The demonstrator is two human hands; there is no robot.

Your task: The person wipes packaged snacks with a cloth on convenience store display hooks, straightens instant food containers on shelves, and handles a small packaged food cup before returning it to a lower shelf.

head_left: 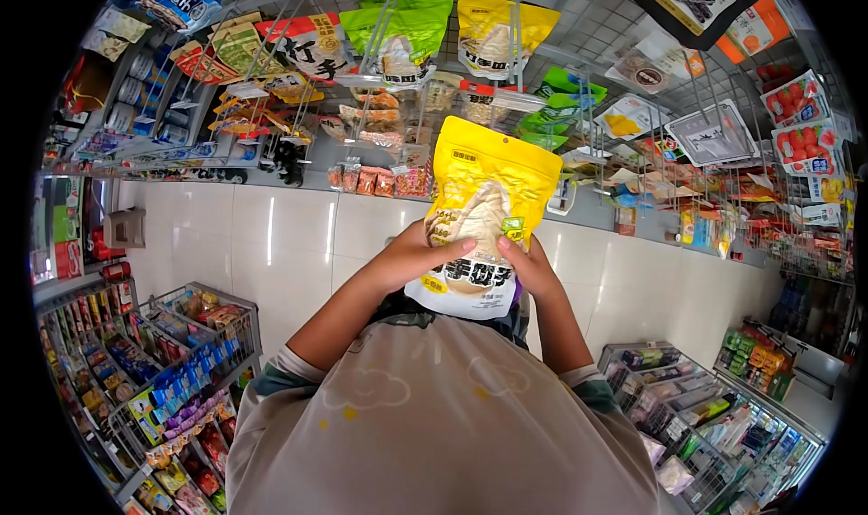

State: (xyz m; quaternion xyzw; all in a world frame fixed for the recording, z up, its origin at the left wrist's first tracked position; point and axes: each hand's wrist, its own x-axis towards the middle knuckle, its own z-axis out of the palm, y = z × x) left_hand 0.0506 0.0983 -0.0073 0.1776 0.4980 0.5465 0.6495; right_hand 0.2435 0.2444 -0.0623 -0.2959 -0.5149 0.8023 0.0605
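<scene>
Currently, left hand (pixel 411 255): partly closed on one side of the yellow bag (pixel 497 167), thumb flat across its front; the fingers behind are hidden.
Right hand (pixel 535 266): likewise closed on the opposite side, thumb on the front, other fingers out of sight.
Stage: picking up looks done; the bag has yet to leave the hands, and its top edge looks uncut.
Bag's look: plump, slightly creased, yellow above and white below, with a pale food picture and bold black characters; its top leans right.
Bag's place: ahead of the shirt (pixel 434 425), above the pale floor (pixel 280 235).
Rack (pixel 583 27): beyond, a similar yellow packet (pixel 506 28) hangs beside a green packet (pixel 398 27).
</scene>
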